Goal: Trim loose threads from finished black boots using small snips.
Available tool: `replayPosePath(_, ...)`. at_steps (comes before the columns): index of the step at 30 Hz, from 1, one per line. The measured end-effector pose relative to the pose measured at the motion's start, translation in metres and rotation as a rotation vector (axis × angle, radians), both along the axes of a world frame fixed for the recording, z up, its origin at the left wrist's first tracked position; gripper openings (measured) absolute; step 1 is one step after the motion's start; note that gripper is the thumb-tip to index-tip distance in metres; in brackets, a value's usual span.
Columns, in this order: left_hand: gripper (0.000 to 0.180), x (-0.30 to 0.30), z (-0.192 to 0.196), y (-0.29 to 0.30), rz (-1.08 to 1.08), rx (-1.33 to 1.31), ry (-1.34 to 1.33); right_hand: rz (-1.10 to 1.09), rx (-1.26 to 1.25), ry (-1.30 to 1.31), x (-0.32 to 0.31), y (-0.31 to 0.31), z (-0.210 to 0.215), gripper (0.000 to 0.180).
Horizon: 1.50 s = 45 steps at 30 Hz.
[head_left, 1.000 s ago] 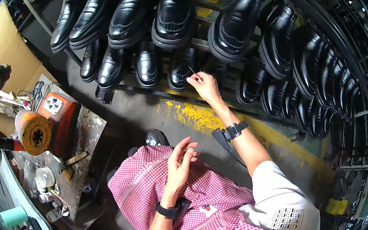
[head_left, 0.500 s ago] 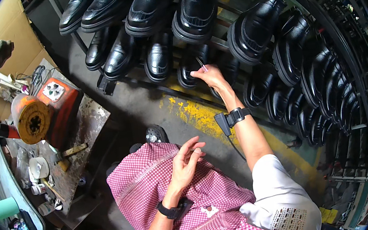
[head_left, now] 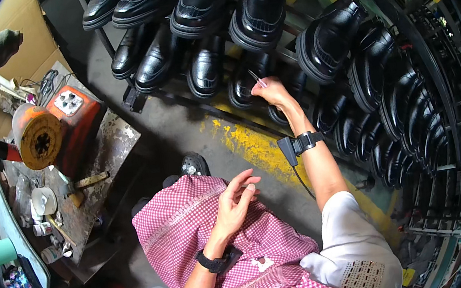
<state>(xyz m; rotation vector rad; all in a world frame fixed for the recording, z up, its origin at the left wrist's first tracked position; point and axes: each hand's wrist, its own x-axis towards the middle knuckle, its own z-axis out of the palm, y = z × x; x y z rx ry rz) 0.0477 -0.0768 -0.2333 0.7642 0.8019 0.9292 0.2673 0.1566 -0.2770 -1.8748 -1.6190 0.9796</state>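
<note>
Our right hand [head_left: 273, 90] stretches far out, fingers pinching a thin stick [head_left: 257, 78] against a black shoe [head_left: 244, 85]. Our left hand [head_left: 234, 201] rests near on the checked cloth [head_left: 183, 224], fingers loosely curled and holding nothing.

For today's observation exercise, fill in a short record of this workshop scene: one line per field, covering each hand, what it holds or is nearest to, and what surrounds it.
Right hand: stretched out to the shoe rack, pinching a thin stick against a black shoe on the lower row
Left hand: empty, fingers loosely curled, over the pink checked apron
Wrists: a dark band on each
Rack: rows of glossy black shoes
Floor: grey, with a worn yellow patch
Left side: an orange machine and a cluttered bench
</note>
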Motion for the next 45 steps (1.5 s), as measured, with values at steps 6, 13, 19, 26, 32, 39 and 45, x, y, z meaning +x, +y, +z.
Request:
replayPosePath(6, 0.036, 0.000, -0.001, 0.001, -0.007, -0.009, 0.003, 0.043, -0.108, -0.104, -0.010, 0.003, 0.019, 0.021)
replayPosePath(13, 0.036, 0.000, -0.001, 0.002, -0.019, 0.003, 0.004, 0.155, -0.207, -0.478, -0.030, 0.028, 0.026, 0.038)
replayPosePath(19, 0.036, 0.000, -0.002, 0.002, -0.019, 0.000, -0.008, 0.086, -0.205, -0.494, -0.040, 0.031, 0.023, 0.031)
replayPosePath(26, 0.036, 0.001, -0.003, 0.002, -0.008, 0.000, -0.033, -0.107, -0.075, -0.141, -0.027, 0.022, -0.004, 0.019)
replayPosePath(32, 0.037, -0.001, -0.007, 0.001, 0.018, -0.013, -0.042, -0.280, -0.376, 0.965, -0.007, -0.001, -0.003, 0.020)
replayPosePath(39, 0.037, 0.000, -0.004, 0.002, 0.011, -0.042, -0.047, -0.291, -0.244, 0.589, -0.015, -0.015, 0.006, 0.013)
replayPosePath(45, 0.037, -0.001, -0.007, 0.003, 0.010, -0.022, -0.055, -0.163, -0.280, 0.063, -0.020, 0.008, 0.023, 0.022)
